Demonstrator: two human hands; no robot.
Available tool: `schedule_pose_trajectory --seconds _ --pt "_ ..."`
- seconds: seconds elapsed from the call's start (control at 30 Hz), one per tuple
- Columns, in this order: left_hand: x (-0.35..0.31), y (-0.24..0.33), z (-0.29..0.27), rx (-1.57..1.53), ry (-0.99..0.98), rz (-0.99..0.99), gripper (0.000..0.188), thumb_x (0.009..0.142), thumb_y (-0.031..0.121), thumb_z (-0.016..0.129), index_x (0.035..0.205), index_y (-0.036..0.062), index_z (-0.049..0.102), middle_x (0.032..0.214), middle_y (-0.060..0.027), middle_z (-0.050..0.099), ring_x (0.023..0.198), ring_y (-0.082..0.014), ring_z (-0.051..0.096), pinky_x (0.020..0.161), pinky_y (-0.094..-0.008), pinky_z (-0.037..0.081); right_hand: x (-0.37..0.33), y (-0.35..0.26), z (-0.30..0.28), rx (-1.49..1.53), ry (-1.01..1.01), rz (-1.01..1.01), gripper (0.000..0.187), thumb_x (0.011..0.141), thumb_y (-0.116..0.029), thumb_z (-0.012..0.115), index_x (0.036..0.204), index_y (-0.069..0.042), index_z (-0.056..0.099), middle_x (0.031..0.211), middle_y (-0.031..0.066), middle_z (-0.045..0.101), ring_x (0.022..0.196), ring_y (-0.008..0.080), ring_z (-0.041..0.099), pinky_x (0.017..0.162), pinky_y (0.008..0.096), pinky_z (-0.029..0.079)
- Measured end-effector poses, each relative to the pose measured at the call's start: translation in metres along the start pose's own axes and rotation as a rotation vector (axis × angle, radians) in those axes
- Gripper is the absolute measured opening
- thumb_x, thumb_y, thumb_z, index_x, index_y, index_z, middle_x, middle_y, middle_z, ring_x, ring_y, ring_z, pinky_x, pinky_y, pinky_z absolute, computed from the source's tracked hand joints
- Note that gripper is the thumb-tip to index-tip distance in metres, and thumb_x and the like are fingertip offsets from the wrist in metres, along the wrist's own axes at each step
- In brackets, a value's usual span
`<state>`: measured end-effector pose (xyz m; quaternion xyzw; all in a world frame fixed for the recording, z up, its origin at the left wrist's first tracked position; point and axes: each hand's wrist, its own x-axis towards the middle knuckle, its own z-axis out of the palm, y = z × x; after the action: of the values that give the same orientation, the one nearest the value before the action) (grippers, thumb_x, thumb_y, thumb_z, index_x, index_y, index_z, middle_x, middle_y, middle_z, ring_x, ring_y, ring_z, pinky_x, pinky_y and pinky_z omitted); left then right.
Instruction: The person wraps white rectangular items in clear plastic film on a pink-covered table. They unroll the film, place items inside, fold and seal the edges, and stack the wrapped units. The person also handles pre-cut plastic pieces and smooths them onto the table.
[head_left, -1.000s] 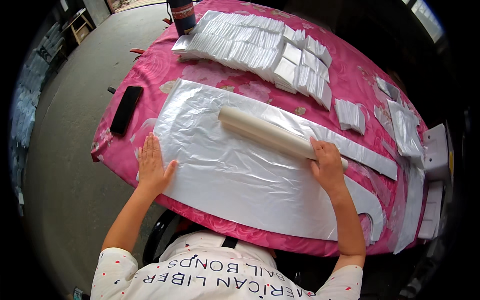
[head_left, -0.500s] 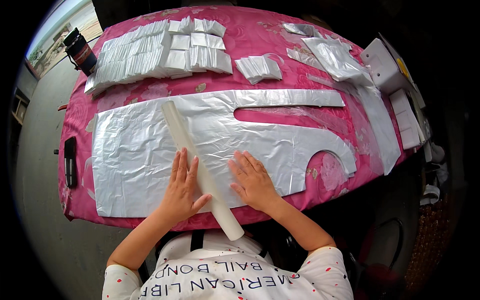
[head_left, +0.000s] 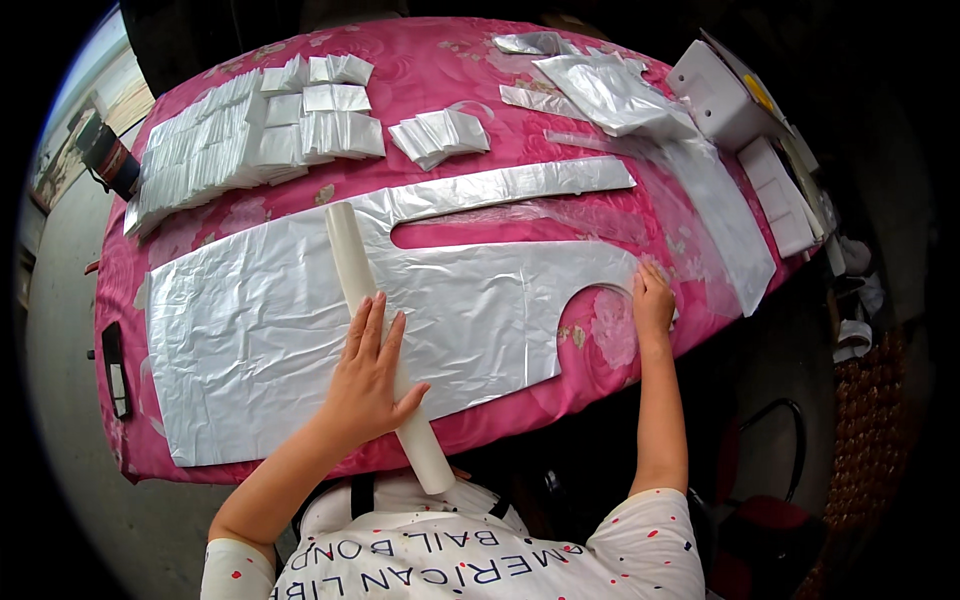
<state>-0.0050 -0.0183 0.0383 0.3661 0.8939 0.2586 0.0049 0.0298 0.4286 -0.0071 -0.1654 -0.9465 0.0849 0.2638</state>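
Counter's [head_left: 430, 60] covered in a pink floral cloth [head_left: 540, 402], grey floor [head_left: 65, 300] off left. Shiny white plastic sheet [head_left: 260, 340] lies flat on it, pale tube [head_left: 348, 255] slanted across. Left grip [head_left: 366, 380] is open, fingers spread over the tube; right grip [head_left: 653, 298] is at the sheet's curved strap, can't tell if it's pinching.

My table [head_left: 430, 85] wears a pink flowered cloth [head_left: 500, 422]. A silvery plastic sheet [head_left: 470, 300] lies flat on it, running below my left fingers [head_left: 368, 328] and ending in a curve at my right fingers [head_left: 647, 273]. Beyond my left fingers sit rows of folded white packets [head_left: 200, 145], plus 1 smaller bunch [head_left: 440, 135]. Well left of those fingers lies a phone [head_left: 115, 370]. Beyond my right fingers are crumpled plastic [head_left: 610, 90], 1 long plastic strip [head_left: 735, 240] and 2 white boxes [head_left: 715, 95].
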Motion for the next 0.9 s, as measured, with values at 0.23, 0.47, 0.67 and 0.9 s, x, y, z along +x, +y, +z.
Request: schedule_pose_trajectory --seconds 0.23,0.47,0.67,0.9 --pt "0.002 0.004 0.002 0.025 0.001 -0.01 0.075 0.075 0.037 0.062 0.132 -0.0032 0.036 0.144 -0.0249 0.02 0.135 -0.0412 0.013 0.108 -0.0498 0.018 0.001 -0.023 -0.015 -0.01 0.085 0.105 0.019 0.081 -0.012 0.059 0.095 -0.001 0.065 0.105 0.0121 0.063 0.098 0.0283 0.059 0.082 0.0353 0.047" --pt "0.003 0.006 0.004 -0.01 0.014 0.014 0.073 0.074 0.036 0.063 0.131 -0.0033 0.038 0.143 -0.0242 0.022 0.135 -0.0406 0.013 0.109 -0.0496 0.018 -0.008 -0.006 -0.019 0.067 -0.002 0.093 0.014 0.08 -0.014 0.061 0.087 -0.002 0.062 0.099 0.0113 0.064 0.092 0.0304 0.059 0.079 0.0373 0.046" --pt "0.006 0.011 0.006 -0.041 -0.031 0.028 0.072 0.074 0.034 0.063 0.13 -0.0031 0.038 0.144 -0.0217 0.022 0.136 -0.0397 0.012 0.109 -0.0491 0.016 -0.006 -0.042 -0.039 -0.009 0.064 0.094 0.011 0.08 -0.007 0.062 0.087 -0.003 0.055 0.078 0.0087 0.062 0.066 0.0198 0.058 0.059 0.0312 0.046" --pt "0.003 0.017 -0.006 -0.699 0.115 0.009 0.05 0.084 0.022 0.06 0.123 -0.0045 0.044 0.126 -0.0194 0.048 0.111 -0.0329 0.051 0.093 -0.0412 0.043 -0.028 -0.204 -0.063 1.168 -0.362 0.222 0.017 0.081 -0.002 0.065 0.096 -0.003 0.056 0.081 -0.0007 0.055 0.068 0.002 0.05 0.058 0.0155 0.041"
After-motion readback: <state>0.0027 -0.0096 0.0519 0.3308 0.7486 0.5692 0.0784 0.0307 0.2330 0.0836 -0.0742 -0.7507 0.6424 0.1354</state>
